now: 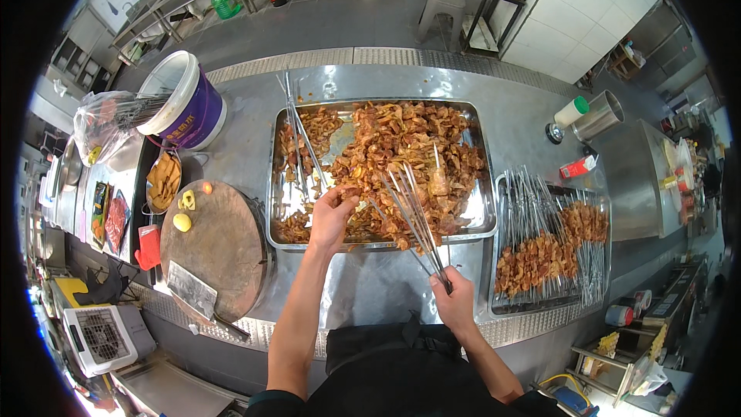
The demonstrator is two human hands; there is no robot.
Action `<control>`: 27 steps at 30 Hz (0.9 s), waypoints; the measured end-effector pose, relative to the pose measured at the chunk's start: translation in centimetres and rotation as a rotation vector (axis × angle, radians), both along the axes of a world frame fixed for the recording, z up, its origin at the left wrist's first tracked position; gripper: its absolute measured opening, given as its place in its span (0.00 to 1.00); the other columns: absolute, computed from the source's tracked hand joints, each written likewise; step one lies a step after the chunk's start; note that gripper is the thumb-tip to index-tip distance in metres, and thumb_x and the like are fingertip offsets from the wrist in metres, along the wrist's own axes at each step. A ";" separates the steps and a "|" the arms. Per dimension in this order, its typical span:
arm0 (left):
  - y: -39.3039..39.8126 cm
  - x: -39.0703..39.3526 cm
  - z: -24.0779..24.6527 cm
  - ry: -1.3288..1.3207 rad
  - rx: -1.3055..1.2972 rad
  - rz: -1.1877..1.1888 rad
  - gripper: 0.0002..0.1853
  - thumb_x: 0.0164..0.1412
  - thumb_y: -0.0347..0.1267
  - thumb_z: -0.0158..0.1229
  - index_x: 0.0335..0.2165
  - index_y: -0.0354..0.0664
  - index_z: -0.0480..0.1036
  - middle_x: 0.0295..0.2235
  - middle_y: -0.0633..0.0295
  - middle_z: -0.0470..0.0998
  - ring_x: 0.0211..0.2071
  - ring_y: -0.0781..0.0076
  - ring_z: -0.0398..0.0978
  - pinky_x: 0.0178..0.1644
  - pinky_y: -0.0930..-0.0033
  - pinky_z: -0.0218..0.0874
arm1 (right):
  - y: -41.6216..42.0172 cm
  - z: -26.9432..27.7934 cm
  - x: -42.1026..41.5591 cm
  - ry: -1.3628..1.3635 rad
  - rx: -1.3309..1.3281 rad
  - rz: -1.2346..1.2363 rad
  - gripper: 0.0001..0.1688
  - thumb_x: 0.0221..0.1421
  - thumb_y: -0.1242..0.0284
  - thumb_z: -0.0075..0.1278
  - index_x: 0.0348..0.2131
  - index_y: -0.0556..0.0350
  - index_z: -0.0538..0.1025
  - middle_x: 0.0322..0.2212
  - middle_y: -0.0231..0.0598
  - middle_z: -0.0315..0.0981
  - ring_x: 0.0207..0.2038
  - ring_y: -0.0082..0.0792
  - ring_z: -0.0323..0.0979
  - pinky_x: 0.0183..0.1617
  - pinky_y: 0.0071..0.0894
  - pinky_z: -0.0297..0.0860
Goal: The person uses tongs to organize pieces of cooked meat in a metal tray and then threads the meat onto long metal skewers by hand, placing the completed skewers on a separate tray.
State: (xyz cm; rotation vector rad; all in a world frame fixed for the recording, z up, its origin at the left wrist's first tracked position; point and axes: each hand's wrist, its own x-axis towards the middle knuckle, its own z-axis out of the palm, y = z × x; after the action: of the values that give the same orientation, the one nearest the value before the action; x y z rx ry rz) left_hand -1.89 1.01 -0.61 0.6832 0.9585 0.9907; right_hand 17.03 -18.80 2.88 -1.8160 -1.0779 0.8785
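My left hand (333,220) pinches a small piece of marinated meat (349,191) over the near left part of a steel tray (379,245) heaped with meat pieces (376,145). A bundle of metal skewers (425,231) is gripped at its lower ends in my right hand (454,295), with the points fanned out over the tray's near edge. Meat is threaded on at least one of them. More bare skewers (299,139) lean in the tray at its left side. To the right, a second tray (492,278) holds many loaded meat skewers (535,260), laid side by side.
Left of the trays lie a round wooden chopping board (220,249) and a cleaver (194,289). Behind the board are a bowl of brown slices (164,179) and a purple bucket (194,110). A green-capped shaker (571,111), a steel cylinder (599,116) and a red carton (578,167) stand or lie at right.
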 end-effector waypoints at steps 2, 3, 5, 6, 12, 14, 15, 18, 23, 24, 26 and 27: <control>0.2 -1.2 -0.7 0.001 0.061 -0.116 0.11 0.59 0.23 0.55 0.42 0.33 0.70 0.38 0.61 0.74 0.38 0.76 0.71 0.43 0.71 0.63 | 0.1 -0.4 -0.1 0.018 0.031 -0.002 0.10 0.52 0.76 0.51 0.22 0.63 0.68 0.11 0.34 0.59 0.17 0.19 0.54 0.20 0.25 0.54; 0.1 -1.2 -0.3 -0.035 0.061 -0.124 0.11 0.59 0.23 0.54 0.42 0.32 0.70 0.39 0.59 0.75 0.40 0.74 0.72 0.46 0.70 0.63 | 0.1 -0.6 0.2 0.017 0.047 -0.004 0.10 0.53 0.76 0.51 0.23 0.63 0.69 0.12 0.33 0.59 0.17 0.18 0.54 0.20 0.25 0.54; -0.2 -0.7 1.0 -0.121 0.063 -0.149 0.11 0.61 0.24 0.52 0.42 0.31 0.70 0.42 0.55 0.75 0.44 0.70 0.72 0.51 0.67 0.64 | 0.1 -0.8 0.4 0.009 0.026 0.017 0.09 0.53 0.76 0.51 0.24 0.63 0.70 0.12 0.33 0.60 0.17 0.18 0.54 0.20 0.25 0.54; -0.2 -1.0 1.3 -0.141 0.083 -0.214 0.11 0.63 0.26 0.49 0.42 0.31 0.69 0.45 0.52 0.74 0.48 0.65 0.71 0.57 0.61 0.61 | 0.3 -0.1 0.0 0.037 0.030 0.018 0.09 0.53 0.75 0.51 0.24 0.63 0.70 0.12 0.33 0.60 0.17 0.18 0.55 0.20 0.25 0.54; -0.3 -0.5 1.4 -0.249 -0.114 -0.141 0.10 0.65 0.31 0.48 0.39 0.35 0.70 0.38 0.54 0.77 0.41 0.62 0.76 0.47 0.65 0.69 | 0.4 0.4 0.0 -0.022 0.037 0.065 0.09 0.53 0.76 0.51 0.23 0.63 0.70 0.12 0.35 0.59 0.16 0.21 0.55 0.20 0.26 0.55; -0.3 -0.5 1.2 -0.273 -0.153 -0.102 0.10 0.65 0.32 0.48 0.38 0.36 0.70 0.37 0.56 0.77 0.39 0.63 0.76 0.45 0.65 0.69 | 0.3 0.3 -0.1 -0.029 0.044 0.067 0.09 0.52 0.76 0.51 0.23 0.63 0.69 0.12 0.36 0.59 0.16 0.22 0.55 0.20 0.27 0.55; -0.3 -0.3 1.3 -0.288 -0.172 -0.085 0.10 0.65 0.32 0.49 0.38 0.37 0.71 0.36 0.56 0.77 0.39 0.64 0.77 0.45 0.66 0.69 | 0.2 0.3 0.0 -0.028 0.043 0.065 0.10 0.52 0.76 0.51 0.22 0.63 0.68 0.12 0.37 0.58 0.16 0.23 0.55 0.20 0.27 0.55; -0.5 0.2 1.8 -0.216 -0.188 -0.033 0.08 0.64 0.32 0.50 0.35 0.39 0.71 0.34 0.57 0.78 0.37 0.66 0.77 0.43 0.67 0.69 | 0.1 0.3 -0.1 -0.025 0.034 0.057 0.12 0.52 0.75 0.51 0.21 0.62 0.66 0.12 0.37 0.58 0.16 0.24 0.54 0.20 0.28 0.55; -0.5 0.3 1.9 -0.165 -0.170 0.005 0.07 0.64 0.31 0.51 0.33 0.39 0.71 0.33 0.58 0.77 0.36 0.67 0.77 0.42 0.67 0.69 | 0.2 0.5 -0.2 -0.045 0.034 0.060 0.13 0.52 0.76 0.51 0.20 0.62 0.65 0.11 0.37 0.57 0.16 0.24 0.54 0.20 0.28 0.55; -0.5 0.3 2.0 -0.165 -0.167 0.012 0.07 0.64 0.31 0.51 0.33 0.38 0.71 0.33 0.58 0.77 0.36 0.67 0.78 0.42 0.67 0.69 | 0.2 0.5 -0.2 -0.046 0.037 0.062 0.13 0.52 0.76 0.51 0.20 0.62 0.65 0.11 0.37 0.57 0.16 0.24 0.54 0.20 0.28 0.55; -0.5 0.2 2.2 -0.164 -0.160 0.026 0.07 0.64 0.31 0.51 0.34 0.37 0.71 0.33 0.58 0.77 0.36 0.67 0.78 0.41 0.68 0.70 | 0.2 0.6 -0.3 -0.046 0.043 0.066 0.13 0.52 0.76 0.51 0.20 0.62 0.65 0.11 0.37 0.57 0.16 0.24 0.54 0.20 0.28 0.55; -0.4 0.2 2.1 -0.167 -0.156 0.023 0.07 0.64 0.31 0.51 0.34 0.37 0.71 0.33 0.58 0.77 0.36 0.66 0.78 0.41 0.69 0.70 | 0.2 0.8 -0.2 -0.048 0.046 0.064 0.13 0.52 0.76 0.51 0.20 0.62 0.65 0.11 0.37 0.57 0.16 0.24 0.54 0.20 0.28 0.55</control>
State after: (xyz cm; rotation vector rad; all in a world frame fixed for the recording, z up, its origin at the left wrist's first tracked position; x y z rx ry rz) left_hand -1.65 0.60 1.44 0.4532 0.8875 0.9663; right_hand 16.79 -18.59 3.71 -1.7812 -1.1830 0.8443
